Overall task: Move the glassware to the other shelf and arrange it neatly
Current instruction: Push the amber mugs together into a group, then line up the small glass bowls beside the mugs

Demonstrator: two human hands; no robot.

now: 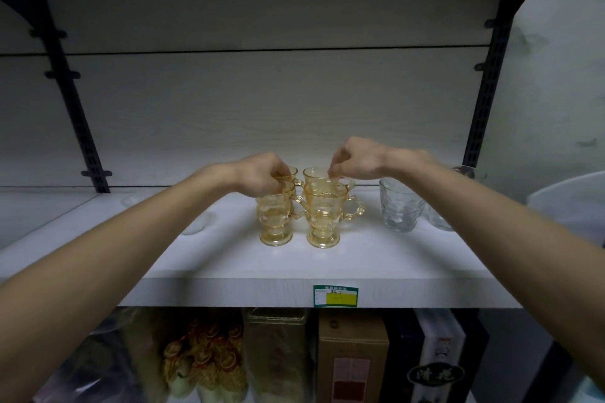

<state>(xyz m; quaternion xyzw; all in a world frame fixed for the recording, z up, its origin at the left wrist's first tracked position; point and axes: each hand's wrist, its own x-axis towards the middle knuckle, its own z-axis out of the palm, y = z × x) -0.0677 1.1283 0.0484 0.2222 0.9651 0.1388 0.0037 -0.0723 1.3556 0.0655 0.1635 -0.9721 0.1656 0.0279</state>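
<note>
Amber glass mugs stand in a small group at the middle of the white shelf (229,258), four of them in two rows. My left hand (262,178) is over the left pair, with the fingers curled down; they pinch the rims of the near left mug (276,219) and, as it seems, of the far left mug (291,173) behind it, which is mostly hidden by the hand. My right hand (352,160) is over the right pair, its fingers curled together and the fingertips touching the rim of the far right mug (319,175); I cannot tell surely if it really pinches the glass or only touches it. The near right mug (324,216) stands just in front, upright on its foot, with the handle pointing to the right, and it is just beside the near left mug. To the right of the mugs, a little apart, stands a clear glass tumbler (401,206), and another clear glass (440,219) is partly hidden behind my right forearm. On the front edge of the shelf is a green and yellow price label (335,296). Below the shelf I see a brown cardboard box (353,357) and a bag of dried orange slices (206,360).
</note>
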